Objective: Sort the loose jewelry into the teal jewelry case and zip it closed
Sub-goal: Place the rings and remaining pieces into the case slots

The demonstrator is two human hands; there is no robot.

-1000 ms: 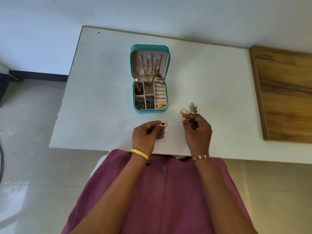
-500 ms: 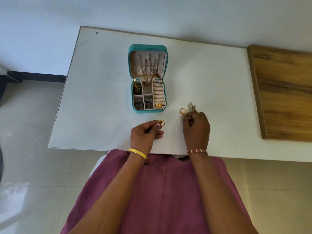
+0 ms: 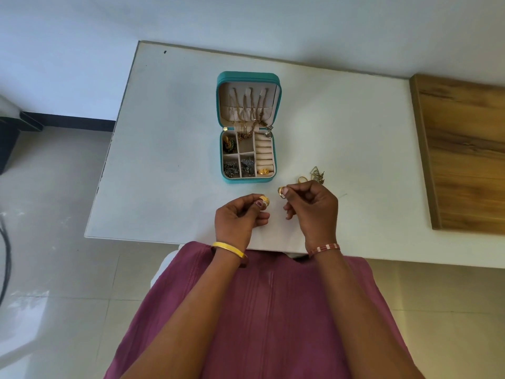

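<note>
Two hands work above the near edge of a white counter; the left hand pinches a patterned gold ring, the right hand pinches a second gold ring; the teal jewelry case lies open mid-counter, chains in its lid, small pieces in its compartments; loose jewelry sits just right of the case; a wooden board adjoins the counter's right side; pale floor tiles and a white wall surround it.

The right hand partly hides the loose gold pieces.
</note>
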